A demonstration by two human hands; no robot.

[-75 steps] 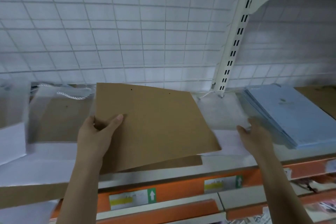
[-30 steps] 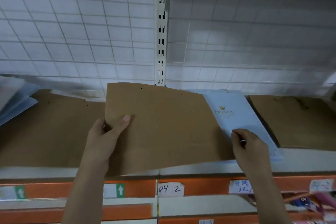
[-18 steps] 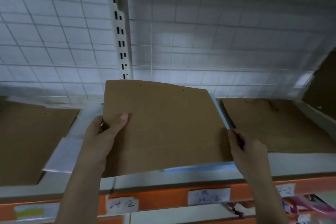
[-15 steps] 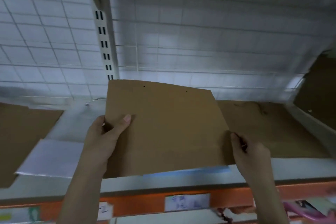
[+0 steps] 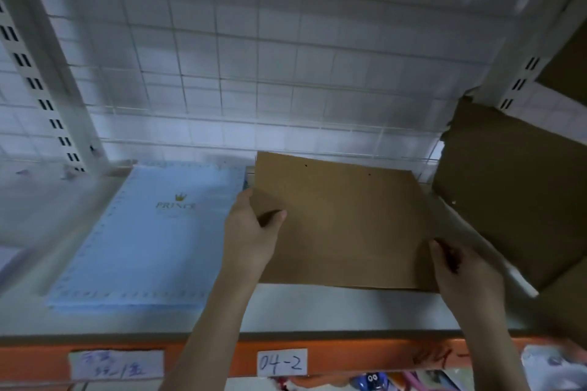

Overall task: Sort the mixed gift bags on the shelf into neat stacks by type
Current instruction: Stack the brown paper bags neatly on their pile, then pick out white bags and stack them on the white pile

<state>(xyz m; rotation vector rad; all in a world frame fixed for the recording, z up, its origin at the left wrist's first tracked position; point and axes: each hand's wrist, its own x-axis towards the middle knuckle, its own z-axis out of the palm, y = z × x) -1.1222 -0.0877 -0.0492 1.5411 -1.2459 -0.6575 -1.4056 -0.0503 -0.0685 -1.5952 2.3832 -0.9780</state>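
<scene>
The left hand (image 5: 251,236) and right hand (image 5: 462,270) are both pinching the flat brown paper gift bag (image 5: 343,222) by its side edges, beside the light blue gift bag stack (image 5: 143,241) on the white shelf (image 5: 317,308).

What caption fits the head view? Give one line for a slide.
Both hands, left and right, hold a brown bag flat on the shelf beside the blue bags.

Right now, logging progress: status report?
Left hand and right hand grip brown paper bag. Light-blue bag stack beside. Cardboard box crowds right.
</scene>
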